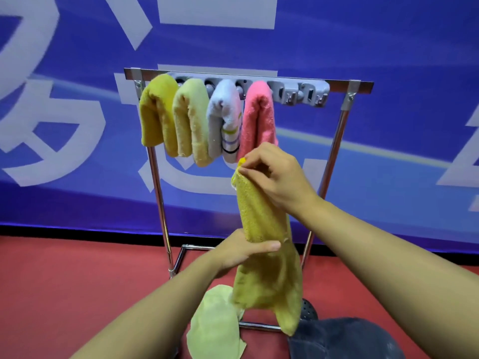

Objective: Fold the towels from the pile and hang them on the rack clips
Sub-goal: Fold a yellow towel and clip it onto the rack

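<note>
A yellow towel (261,221) hangs lengthwise in front of the rack. My right hand (277,177) pinches its top corner, and my left hand (243,251) grips it around the middle, thumb across the front. Its lower end droops towards the floor. The metal rack (337,151) carries a grey clip bar (300,93). Four folded towels hang from it: mustard (155,112), pale yellow (191,120), white striped (225,117) and pink (258,117). The clips at the bar's right end hold nothing. A pale green towel (215,325) lies on the floor below.
The rack stands on a red floor (77,294) in front of a blue banner wall (388,47). A dark denim-clad knee (344,338) fills the lower right. A black perforated object (308,310) sits beside the rack's base bar.
</note>
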